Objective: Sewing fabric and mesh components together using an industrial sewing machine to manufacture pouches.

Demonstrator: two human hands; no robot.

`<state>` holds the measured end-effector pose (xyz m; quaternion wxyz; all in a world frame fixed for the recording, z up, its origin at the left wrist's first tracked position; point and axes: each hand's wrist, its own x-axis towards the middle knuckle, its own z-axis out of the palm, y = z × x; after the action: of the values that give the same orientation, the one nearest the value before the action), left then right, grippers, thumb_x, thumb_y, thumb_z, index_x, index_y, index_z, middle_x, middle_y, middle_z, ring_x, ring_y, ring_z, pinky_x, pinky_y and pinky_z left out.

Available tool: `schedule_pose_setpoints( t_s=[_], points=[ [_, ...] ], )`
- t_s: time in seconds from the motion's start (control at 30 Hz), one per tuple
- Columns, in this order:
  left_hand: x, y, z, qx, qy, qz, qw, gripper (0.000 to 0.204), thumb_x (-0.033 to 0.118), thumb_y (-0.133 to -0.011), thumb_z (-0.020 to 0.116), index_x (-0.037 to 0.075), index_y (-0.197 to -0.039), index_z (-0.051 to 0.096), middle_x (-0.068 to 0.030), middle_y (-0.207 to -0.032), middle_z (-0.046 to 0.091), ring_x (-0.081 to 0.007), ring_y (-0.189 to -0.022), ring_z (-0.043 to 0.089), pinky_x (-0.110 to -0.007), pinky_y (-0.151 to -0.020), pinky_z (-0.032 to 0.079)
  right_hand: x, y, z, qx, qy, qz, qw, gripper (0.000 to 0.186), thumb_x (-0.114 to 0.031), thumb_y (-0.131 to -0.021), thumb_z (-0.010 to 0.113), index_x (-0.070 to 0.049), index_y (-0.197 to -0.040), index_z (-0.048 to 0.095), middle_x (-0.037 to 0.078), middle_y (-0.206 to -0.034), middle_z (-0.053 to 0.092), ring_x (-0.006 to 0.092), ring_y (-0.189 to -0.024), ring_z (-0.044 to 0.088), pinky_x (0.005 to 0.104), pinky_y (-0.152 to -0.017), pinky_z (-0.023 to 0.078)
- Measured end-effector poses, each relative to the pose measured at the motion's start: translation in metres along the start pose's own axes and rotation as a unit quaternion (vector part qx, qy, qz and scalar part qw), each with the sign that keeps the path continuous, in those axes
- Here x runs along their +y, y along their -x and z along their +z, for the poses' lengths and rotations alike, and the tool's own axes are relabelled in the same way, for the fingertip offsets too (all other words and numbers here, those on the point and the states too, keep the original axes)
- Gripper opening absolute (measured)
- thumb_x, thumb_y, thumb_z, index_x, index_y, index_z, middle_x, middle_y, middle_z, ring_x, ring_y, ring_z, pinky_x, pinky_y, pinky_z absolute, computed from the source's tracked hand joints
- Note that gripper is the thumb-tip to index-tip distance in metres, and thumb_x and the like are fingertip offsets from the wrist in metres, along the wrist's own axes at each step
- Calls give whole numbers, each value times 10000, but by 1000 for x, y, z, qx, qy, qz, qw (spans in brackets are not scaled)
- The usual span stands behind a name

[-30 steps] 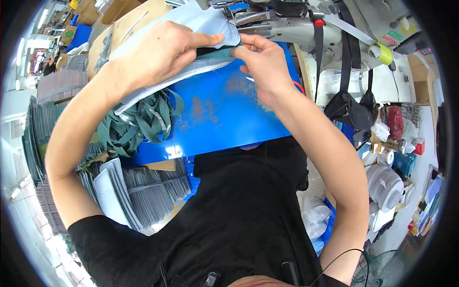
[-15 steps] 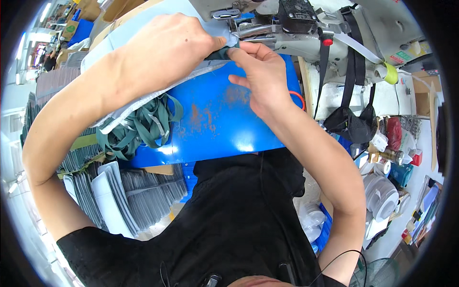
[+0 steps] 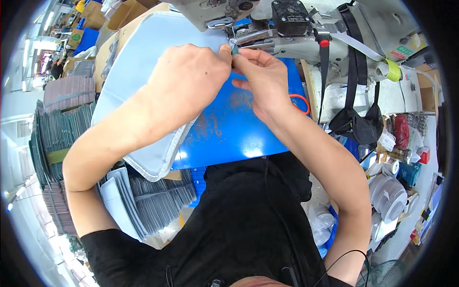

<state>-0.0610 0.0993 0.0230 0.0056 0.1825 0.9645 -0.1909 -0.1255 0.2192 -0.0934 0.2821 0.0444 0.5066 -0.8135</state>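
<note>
A light blue fabric panel (image 3: 138, 45) with rounded corners and a pale edge lies under my left forearm. One corner of it reaches past the front of the blue tabletop (image 3: 229, 124). My left hand (image 3: 193, 71) is closed at the panel's far right end, its thumb and fingers pinched together close to the sewing machine (image 3: 287, 48). My right hand (image 3: 265, 79) meets it fingertip to fingertip, pinching a small piece of dark green tape (image 3: 234, 49). Most of the tape and the stitching spot are hidden by my fingers and the machine parts.
Red-handled scissors (image 3: 300, 103) lie at the table's right side. Black straps with a mesh pouch (image 3: 356, 125) hang from the machine. Stacked panels (image 3: 160, 193) stand below the table at left, with more bundled stacks (image 3: 69, 126) behind my left arm. Plastic-wrapped rolls (image 3: 387, 191) sit at right.
The panel has swung round and spread out to the near left. The loose green tape heap is no longer in sight. My left hand has shifted right and nearer; my right hand has barely moved.
</note>
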Motion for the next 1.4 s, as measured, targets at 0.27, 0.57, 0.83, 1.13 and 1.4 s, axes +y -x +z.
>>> schedule_pose_setpoints(
  t_s=[0.27,0.57,0.83,1.13,1.4],
  points=[
    [40,-15,25,46,70,-129,988,355,68,-864,634,-181,-1113,596,-167,-717,713,-311,-666,744,-383,-554,578,7,-2,-4,-12,-81,-8,997,243,-81,-876,808,22,-1072,710,80,-948,738,128,-808,688,263,-671,550],
    [60,-23,56,111,201,-290,929,412,43,-858,663,-90,-1237,568,-155,-764,717,-322,-659,730,-408,-560,568,8,-11,-24,-66,-4,-102,993,234,-38,-877,741,57,-1088,703,69,-893,738,106,-786,677,247,-713,544],
    [23,74,217,188,774,-489,355,728,213,-932,771,66,-1556,424,-138,-1395,562,-250,-1204,589,-377,-993,469,12,3,-25,-62,285,-251,923,277,-109,-890,721,0,-1144,697,-34,-770,597,43,-706,541,231,-640,467],
    [-2,144,102,315,642,-414,563,536,40,-917,750,-6,-1410,547,-86,-1248,701,-149,-1093,672,-309,-986,523,32,15,-29,-139,255,-196,936,383,-211,-951,721,-8,-1262,625,21,-800,633,107,-697,577,298,-636,483],
    [-17,151,49,302,600,-400,623,603,236,-951,707,-51,-1445,512,-159,-1347,617,-201,-1212,594,-332,-1062,439,24,20,-32,-259,-33,-36,964,413,-221,-1063,593,-6,-1415,569,35,-1137,714,61,-958,664,232,-801,545]
  ],
)
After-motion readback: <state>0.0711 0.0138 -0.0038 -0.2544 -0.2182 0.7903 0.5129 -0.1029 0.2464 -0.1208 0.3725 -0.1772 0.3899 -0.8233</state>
